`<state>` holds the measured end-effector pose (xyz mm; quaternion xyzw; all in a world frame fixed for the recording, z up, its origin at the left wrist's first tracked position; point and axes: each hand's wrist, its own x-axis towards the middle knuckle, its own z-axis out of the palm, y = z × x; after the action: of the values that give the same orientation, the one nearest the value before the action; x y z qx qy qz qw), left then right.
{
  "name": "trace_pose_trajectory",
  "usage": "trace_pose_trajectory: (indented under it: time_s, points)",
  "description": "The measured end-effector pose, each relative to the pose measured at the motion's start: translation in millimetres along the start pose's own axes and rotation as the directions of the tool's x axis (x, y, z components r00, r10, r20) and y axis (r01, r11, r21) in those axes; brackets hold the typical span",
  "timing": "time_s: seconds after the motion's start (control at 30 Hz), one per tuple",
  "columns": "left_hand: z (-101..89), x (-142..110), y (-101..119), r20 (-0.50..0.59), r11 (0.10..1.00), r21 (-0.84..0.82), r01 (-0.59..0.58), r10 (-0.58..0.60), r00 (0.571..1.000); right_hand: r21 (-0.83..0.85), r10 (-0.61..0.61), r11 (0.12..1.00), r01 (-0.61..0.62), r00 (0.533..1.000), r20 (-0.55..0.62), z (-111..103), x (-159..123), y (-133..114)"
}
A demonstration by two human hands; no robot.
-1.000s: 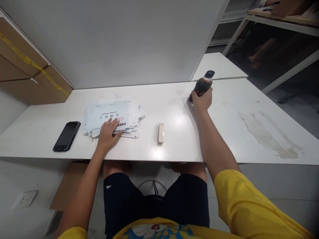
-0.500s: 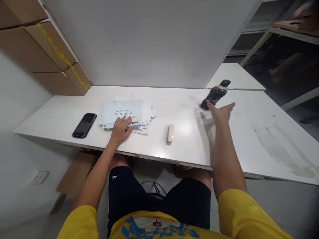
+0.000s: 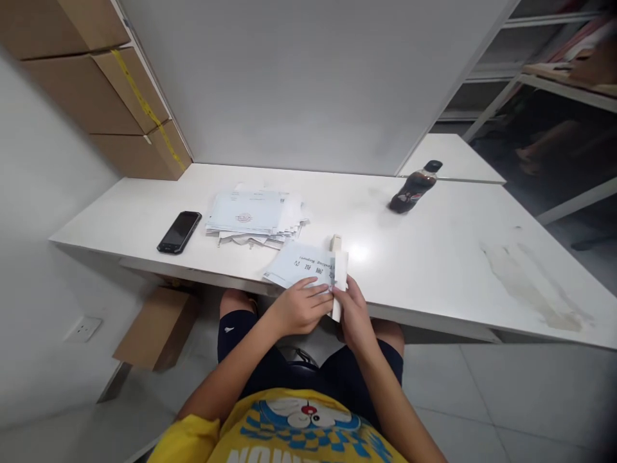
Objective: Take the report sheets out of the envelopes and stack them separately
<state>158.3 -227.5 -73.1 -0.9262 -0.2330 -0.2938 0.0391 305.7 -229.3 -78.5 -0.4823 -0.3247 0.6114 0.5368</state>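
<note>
A printed paper sheet (image 3: 296,260) lies at the table's front edge, its right side folded up into a narrow white strip. My left hand (image 3: 301,308) is closed on the sheet's near part, fingers pressed together over the print. With thumb and fingers, my right hand (image 3: 357,315) pinches the folded strip; the two hands meet at the fold. Just behind the strip, partly covered by it, is a small cream-coloured object (image 3: 336,242) that looks like a mini stapler. Farther back and left lies a stack of papers (image 3: 248,212), with a red stamp on its top sheet.
A black phone (image 3: 179,232) lies on the white table (image 3: 409,257) at the left. A dark cola bottle (image 3: 412,191) stands at the back right. Cardboard boxes (image 3: 139,151) are piled at the back left, and another box (image 3: 157,328) sits below the table.
The top sheet has come off the stack to the front edge and is folded at its right side. My right hand has left the area by the bottle and joined my left hand.
</note>
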Motion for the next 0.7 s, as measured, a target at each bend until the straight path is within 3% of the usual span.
trace_pose_trajectory:
  time_s: [0.1, 0.17, 0.23, 0.3, 0.37, 0.43, 0.5, 0.6, 0.7]
  points:
    - [-21.2, 5, -26, 0.084, 0.984, -0.174, 0.044, -0.030, 0.996, 0.069, 0.086, 0.994, -0.080, 0.993, -0.077, -29, -10, 0]
    - [-37.5, 4, -66, 0.066, 0.964, -0.127, 0.236, -0.229, 0.971, 0.041, 0.096, 0.995, -0.091, 0.987, -0.127, -48, -15, 0]
    - [-49.2, 0, -112, 0.003, 0.827, 0.041, 0.561, -0.561, 0.828, -0.023, 0.104, 0.994, -0.109, 0.982, -0.160, -62, -20, 2]
    - [-53.9, -6, -152, -0.018, 0.670, 0.189, 0.718, -0.729, 0.685, -0.063, 0.127, 0.988, -0.138, 0.979, -0.158, -68, -23, 5]
    - [-53.9, -12, -177, -0.018, 0.614, 0.285, 0.736, -0.764, 0.645, -0.042, 0.161, 0.985, -0.169, 0.976, -0.147, -66, -23, 8]
    - [-53.2, -16, -183, 0.002, 0.628, 0.360, 0.690, -0.740, 0.672, 0.002, 0.178, 0.984, -0.180, 0.972, -0.152, -60, -19, 8]
    - [-53.1, -15, -174, -0.013, 0.659, 0.399, 0.637, -0.691, 0.723, 0.014, 0.164, 0.986, -0.164, 0.973, -0.163, -53, -9, 4]
    - [-50.9, -7, -141, -0.176, 0.697, 0.377, 0.609, -0.592, 0.786, -0.035, 0.098, 0.994, -0.105, 0.983, -0.154, -46, 13, -6]
    - [-41.4, 7, -93, -0.346, 0.777, 0.315, 0.546, -0.441, 0.828, -0.082, 0.037, 0.995, -0.054, 0.980, -0.193, -46, 38, -11]
